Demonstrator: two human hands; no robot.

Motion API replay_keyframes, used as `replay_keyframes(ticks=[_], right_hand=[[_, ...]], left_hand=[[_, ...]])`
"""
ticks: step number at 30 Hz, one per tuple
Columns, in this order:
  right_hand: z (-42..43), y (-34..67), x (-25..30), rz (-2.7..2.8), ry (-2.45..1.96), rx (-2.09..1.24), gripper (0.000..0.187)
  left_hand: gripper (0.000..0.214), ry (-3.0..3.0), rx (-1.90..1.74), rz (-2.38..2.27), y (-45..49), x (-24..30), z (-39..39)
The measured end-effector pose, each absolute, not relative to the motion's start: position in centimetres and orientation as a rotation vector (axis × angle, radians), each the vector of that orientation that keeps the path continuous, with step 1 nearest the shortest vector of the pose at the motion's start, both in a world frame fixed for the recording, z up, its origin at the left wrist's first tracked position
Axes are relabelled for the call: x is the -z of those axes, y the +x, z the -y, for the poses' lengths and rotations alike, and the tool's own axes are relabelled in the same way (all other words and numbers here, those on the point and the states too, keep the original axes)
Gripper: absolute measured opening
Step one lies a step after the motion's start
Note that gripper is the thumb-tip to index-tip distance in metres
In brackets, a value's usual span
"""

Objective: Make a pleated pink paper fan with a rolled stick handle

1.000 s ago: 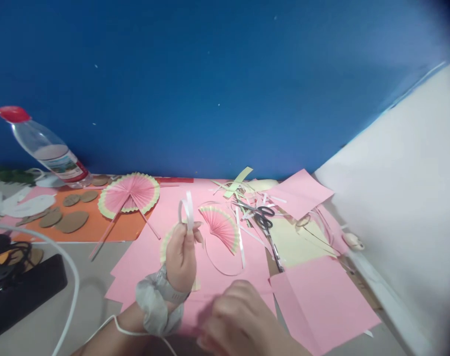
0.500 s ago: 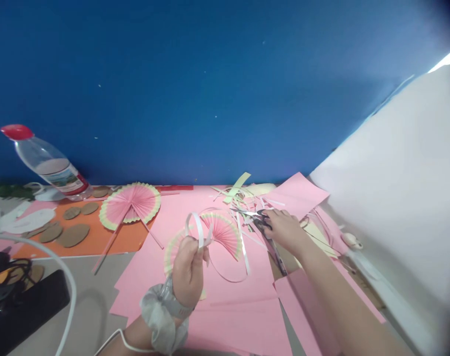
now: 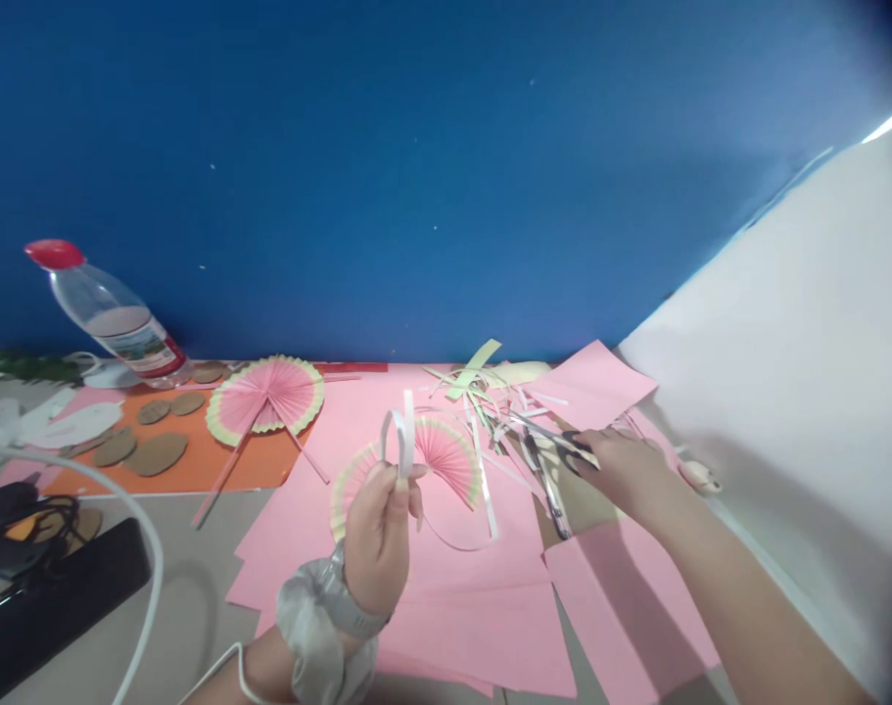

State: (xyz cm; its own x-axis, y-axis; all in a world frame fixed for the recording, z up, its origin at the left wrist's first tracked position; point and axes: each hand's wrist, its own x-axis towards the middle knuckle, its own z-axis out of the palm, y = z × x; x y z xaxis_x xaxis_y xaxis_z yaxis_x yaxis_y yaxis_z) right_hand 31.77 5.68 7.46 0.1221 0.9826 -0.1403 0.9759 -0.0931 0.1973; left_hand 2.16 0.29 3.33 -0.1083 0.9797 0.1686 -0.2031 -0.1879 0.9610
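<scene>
My left hand [image 3: 378, 534], with a grey scrunchie and a band at its wrist, pinches a narrow white strip [image 3: 405, 436] curled into a loop. Below it, on pink paper, lies a pleated paper fan [image 3: 446, 460] in pink with a pale green edge, partly hidden by the hand. A thin strip curves over the paper from beside that hand. At the right, my right hand [image 3: 626, 480] has its fingers on the dark handles of a pair of scissors [image 3: 572, 450]. Their blades point left toward a heap of paper scraps [image 3: 490, 397].
A second pleated fan with sticks [image 3: 273, 392] rests partly on orange paper [image 3: 247, 475]. Brown cardboard discs [image 3: 157, 454] and a red-capped bottle [image 3: 141, 338] are at the left. A pen [image 3: 552, 504] lies near the scissors. A white cable [image 3: 152, 568] crosses the left side.
My right hand has moved right with the scissors, away from the scrap heap. My left hand stays near its place, and the white strip has turned slightly more upright.
</scene>
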Motion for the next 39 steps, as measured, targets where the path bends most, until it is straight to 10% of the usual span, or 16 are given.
replay_keyframes(ticks=[39], right_hand=[[1.0,22.6,-14.0,-2.867,1.699,-0.057,0.028]], left_hand=[[0.023,1.494,-1.327,-1.015,2.6,-5.8,0.8]])
